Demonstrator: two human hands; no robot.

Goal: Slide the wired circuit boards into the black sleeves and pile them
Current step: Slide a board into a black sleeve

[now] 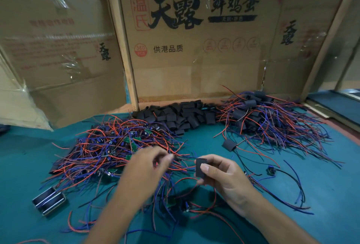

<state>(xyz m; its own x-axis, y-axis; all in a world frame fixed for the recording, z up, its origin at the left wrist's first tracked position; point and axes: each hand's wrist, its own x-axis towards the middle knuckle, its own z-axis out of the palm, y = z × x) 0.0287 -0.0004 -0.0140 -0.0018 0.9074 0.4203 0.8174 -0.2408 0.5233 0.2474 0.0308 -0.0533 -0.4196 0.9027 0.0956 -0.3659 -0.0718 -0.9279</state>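
Observation:
My right hand pinches a flat black sleeve between thumb and fingers, held upright over the green table. My left hand is blurred, its fingers curled round red and blue wires at the edge of the unsleeved pile. That pile of wired green circuit boards lies at the left. A heap of empty black sleeves sits at the back middle. Sleeved boards with trailing wires form a pile at the back right. One sleeved board lies apart in front of it.
Cardboard box walls close off the back of the green table. A metal block part lies at the front left. Loose wires sprawl under my hands, and a small wired part lies at the right.

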